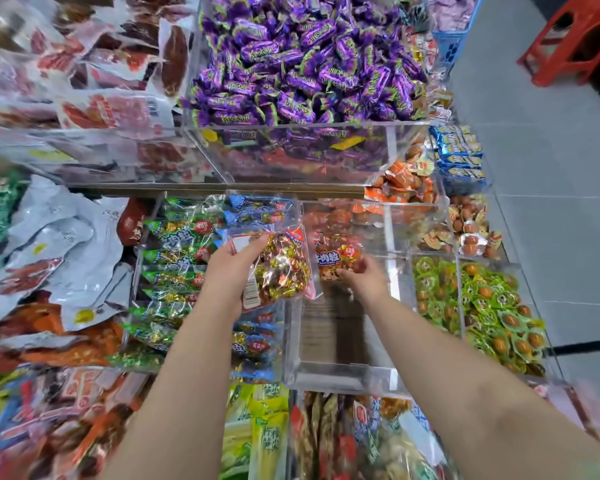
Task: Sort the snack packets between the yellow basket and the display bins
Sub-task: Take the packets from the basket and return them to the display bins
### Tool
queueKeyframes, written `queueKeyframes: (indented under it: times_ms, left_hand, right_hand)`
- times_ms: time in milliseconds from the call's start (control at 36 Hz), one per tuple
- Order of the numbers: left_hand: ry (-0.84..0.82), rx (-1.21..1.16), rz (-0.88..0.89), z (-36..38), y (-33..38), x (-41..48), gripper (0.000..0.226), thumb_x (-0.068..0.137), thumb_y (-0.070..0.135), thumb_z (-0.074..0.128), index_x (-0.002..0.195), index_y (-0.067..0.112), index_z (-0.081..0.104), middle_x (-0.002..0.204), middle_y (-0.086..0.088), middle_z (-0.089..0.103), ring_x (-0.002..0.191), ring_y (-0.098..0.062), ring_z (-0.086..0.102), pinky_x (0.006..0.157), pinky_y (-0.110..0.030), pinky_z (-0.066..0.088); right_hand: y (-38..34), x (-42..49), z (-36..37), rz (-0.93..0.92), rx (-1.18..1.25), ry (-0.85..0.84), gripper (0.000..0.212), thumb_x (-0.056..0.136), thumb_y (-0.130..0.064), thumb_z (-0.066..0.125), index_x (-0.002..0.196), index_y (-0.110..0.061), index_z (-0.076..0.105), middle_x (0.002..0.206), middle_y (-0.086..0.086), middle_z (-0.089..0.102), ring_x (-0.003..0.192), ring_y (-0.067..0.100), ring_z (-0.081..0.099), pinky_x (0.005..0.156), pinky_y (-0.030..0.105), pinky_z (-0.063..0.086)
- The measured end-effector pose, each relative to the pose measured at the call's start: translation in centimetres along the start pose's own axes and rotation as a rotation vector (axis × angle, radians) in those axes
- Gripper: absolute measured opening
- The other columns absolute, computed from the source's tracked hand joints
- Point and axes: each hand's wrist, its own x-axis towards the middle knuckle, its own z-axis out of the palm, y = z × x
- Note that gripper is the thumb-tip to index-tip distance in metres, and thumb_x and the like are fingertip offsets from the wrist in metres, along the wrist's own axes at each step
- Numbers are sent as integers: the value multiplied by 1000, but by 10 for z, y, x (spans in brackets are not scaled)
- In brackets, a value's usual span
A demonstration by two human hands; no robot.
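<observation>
Reaching forward with both arms, gripping in the left hand (227, 268) a crinkly clear packet (281, 268) of gold-foiled sweets, thumb on top. Holding in the right hand (362, 275), fingers curled beneath, a smaller red packet (338, 254) just over a clear acrylic bin (340, 372) with a bare floor. Flanked by a bin of glossy green packets (174, 258) on the left and round green-rimmed packs (482, 299) on the right, with purple twisted candies (309, 64) heaped above.

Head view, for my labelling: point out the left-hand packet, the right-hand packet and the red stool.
left-hand packet (280, 268): head view, middle of its clear face.
right-hand packet (338, 255): head view, its printed front.
red stool (555, 69): head view, its lower rail.
</observation>
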Motion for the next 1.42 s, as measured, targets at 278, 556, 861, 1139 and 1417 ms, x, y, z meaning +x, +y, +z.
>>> queueKeyframes:
  times_ms: [278, 556, 861, 1139, 1417]
  left_hand:
    - [-24, -21, 7, -1, 0, 0, 21, 82, 32, 74, 94, 16, 65, 86, -8, 76, 78, -29, 73, 69, -49, 59]
    - [-105, -88, -5, 4, 7, -4, 17, 92, 28, 57, 102, 14, 62, 91, -9, 74, 80, -29, 72, 73, -53, 58]
    - [-332, 240, 142, 52, 10, -15, 15, 94, 32, 57, 94, 26, 71, 98, -6, 74, 97, -28, 69, 89, -52, 53]
    - [-299, 276, 257, 69, 18, -35, 38, 81, 35, 73, 115, 29, 56, 97, 8, 68, 87, -6, 66, 74, -27, 57]
    - [-527, 866, 926, 59, 17, -78, 35, 76, 29, 79, 108, 34, 66, 111, 31, 54, 110, 7, 48, 99, -21, 40]
  right_hand:
    - [3, 33, 15, 159, -589, -38, 103, 70, -52, 76, 141, 0, 22, 140, 21, 36, 130, 35, 39, 108, 42, 34]
    - [6, 18, -2, 161, -228, 9, 94, 67, -33, 84, 139, -8, 30, 139, 16, 40, 123, 34, 45, 104, 41, 39]
    - [-57, -78, -55, -2, 515, -406, 8, 88, -26, 63, 93, -20, 61, 67, -7, 64, 50, 8, 52, 49, 23, 46]
    - [-73, -103, -100, 8, 396, -142, 29, 73, -32, 77, 97, -23, 62, 94, 0, 73, 84, 15, 69, 72, 39, 57]
    - [-81, -123, -125, 495, 661, -528, 54, 70, -27, 71, 112, 3, 56, 84, 22, 66, 60, 22, 66, 42, 22, 52]
